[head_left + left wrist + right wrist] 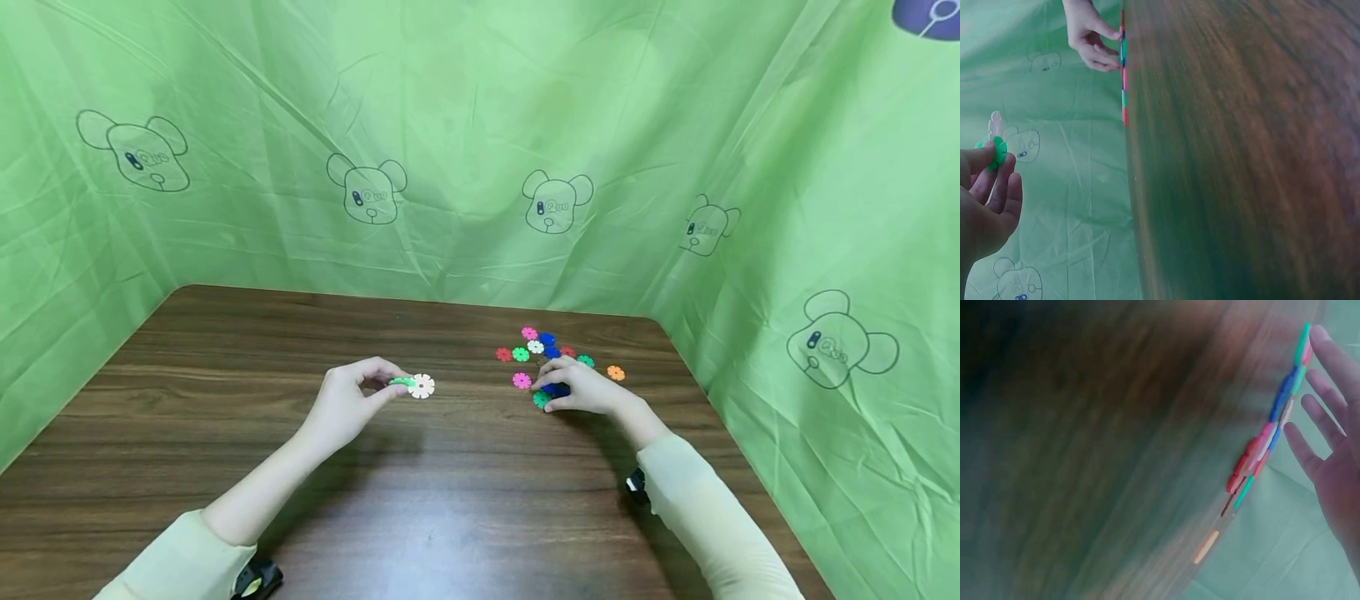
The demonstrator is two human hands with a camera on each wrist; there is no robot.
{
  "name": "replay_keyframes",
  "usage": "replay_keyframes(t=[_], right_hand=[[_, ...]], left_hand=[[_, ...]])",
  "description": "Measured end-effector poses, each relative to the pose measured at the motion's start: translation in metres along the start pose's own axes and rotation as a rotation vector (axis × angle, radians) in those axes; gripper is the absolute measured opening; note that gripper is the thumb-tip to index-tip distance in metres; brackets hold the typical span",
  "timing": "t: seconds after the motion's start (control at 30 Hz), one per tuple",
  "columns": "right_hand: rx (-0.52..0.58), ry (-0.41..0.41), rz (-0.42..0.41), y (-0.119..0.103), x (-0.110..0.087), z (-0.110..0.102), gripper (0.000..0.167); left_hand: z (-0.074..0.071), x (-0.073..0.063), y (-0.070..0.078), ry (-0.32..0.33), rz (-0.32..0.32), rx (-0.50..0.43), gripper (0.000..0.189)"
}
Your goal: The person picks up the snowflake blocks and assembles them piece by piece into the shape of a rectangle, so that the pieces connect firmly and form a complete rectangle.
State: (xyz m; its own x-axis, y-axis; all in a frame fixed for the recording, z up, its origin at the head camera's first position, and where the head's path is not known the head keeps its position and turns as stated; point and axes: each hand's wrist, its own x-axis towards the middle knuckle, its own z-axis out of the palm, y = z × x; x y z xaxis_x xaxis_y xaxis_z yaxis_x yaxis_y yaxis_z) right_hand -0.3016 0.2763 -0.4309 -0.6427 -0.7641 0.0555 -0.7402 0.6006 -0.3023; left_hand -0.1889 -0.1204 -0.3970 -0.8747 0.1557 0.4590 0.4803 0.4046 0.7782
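Observation:
My left hand (341, 408) pinches a green flower-shaped disc (402, 381) between thumb and fingers, raised over the table. Joined to that disc's edge is a white notched disc (423, 387), which also shows in the left wrist view above the green one. On the right, my right hand (588, 389) reaches down over a loose group of coloured discs. Its fingers are spread, with fingertips beside a green disc (541, 401) and over a dark blue disc (555, 389), partly hidden by the hand. A pink disc (521, 381) lies just left of these fingers.
Around the right hand lie more discs: a red disc (503, 354), a white disc (536, 347), an orange disc (616, 372) and several others. The brown wooden table (450, 492) is backed by green cloth (450, 100) printed with bear heads.

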Motion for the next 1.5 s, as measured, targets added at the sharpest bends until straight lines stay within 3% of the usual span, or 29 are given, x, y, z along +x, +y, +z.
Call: replay_keyframes(t=[0.23,0.57,0.87,1.17,1.5], right_hand=[[-0.002,-0.014,0.042,0.007,0.004,0.004,0.029],[0.017,0.001,0.132,0.003,0.007,0.005,0.025],[0.120,0.038,0.205,-0.009,0.005,-0.002,0.016],[0.223,0.203,0.234,-0.030,0.002,-0.013,0.011],[0.259,0.477,0.185,-0.074,0.006,-0.025,0.013]], left_hand=[[0.002,0.001,-0.003,-0.006,0.056,-0.017,0.017],[0.002,0.002,-0.002,0.013,0.035,0.008,0.016],[0.003,0.002,-0.004,0.033,0.025,-0.014,0.014],[0.006,0.004,-0.002,0.054,0.019,-0.008,0.015],[0.008,0.007,0.001,0.050,0.017,-0.028,0.013]])
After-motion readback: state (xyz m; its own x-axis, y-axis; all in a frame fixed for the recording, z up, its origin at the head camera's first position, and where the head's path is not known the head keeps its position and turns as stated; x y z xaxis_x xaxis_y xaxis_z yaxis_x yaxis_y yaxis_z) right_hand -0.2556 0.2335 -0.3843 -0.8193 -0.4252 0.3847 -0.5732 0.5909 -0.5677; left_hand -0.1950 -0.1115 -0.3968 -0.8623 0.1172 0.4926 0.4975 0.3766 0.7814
